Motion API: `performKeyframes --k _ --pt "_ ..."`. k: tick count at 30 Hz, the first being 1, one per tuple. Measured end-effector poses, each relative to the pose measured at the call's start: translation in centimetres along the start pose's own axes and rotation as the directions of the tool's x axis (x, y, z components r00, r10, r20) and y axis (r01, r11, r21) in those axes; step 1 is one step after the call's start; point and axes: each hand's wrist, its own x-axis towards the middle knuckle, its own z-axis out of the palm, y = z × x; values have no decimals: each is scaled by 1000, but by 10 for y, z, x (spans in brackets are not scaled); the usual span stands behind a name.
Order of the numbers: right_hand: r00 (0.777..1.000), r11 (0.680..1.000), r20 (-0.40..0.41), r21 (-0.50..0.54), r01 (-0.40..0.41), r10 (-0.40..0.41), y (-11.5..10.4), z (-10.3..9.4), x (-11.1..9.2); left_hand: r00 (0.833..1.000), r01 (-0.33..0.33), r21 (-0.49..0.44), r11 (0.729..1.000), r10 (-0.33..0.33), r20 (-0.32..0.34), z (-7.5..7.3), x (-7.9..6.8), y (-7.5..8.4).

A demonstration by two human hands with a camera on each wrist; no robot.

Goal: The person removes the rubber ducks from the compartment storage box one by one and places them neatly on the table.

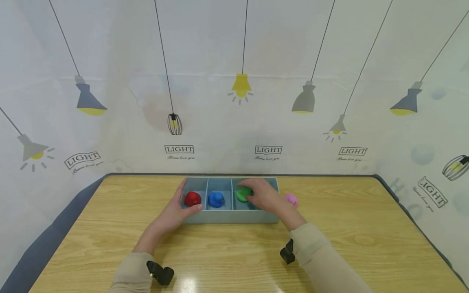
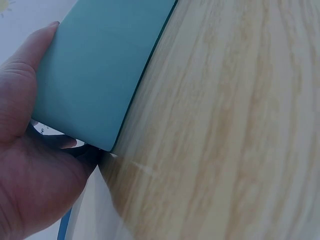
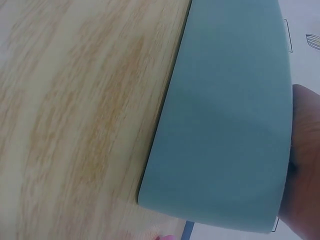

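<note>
A grey-blue divided box (image 1: 231, 217) stands on the table. My left hand (image 1: 174, 213) grips its left end, thumb over the front rim; in the left wrist view the fingers of that hand (image 2: 35, 165) pass behind the box end. A red rounded toy (image 1: 192, 199) lies in the leftmost compartment and a blue toy duck (image 1: 216, 199) in the one beside it. My right hand (image 1: 265, 196) reaches into the third compartment and pinches a green toy (image 1: 243, 194) between thumb and fingers. That hand covers much of the box's right end.
A pink toy (image 1: 292, 199) lies on the table just right of the box, partly behind my right wrist. The wooden table (image 1: 234, 252) ends at a wall covering (image 1: 220, 122) printed with lamps, close behind the box.
</note>
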Motion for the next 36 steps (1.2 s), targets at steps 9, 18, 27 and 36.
performKeyframes --k 9,18,27,36 --pt "997 993 37 -102 65 -62 0 -1 2 1000 -12 17 1000 12 2 -1 -2 2" --pt "996 994 30 -63 84 -82 -1 0 2 1000 4 18 1000 -4 -3 0 -3 3" --pt "990 980 62 -147 136 -128 -2 -2 4 1000 -5 12 1000 5 -1 -1 -3 4" --pt "990 987 75 -101 123 -115 0 -1 3 1000 -5 -3 1000 5 1 0 -3 3"
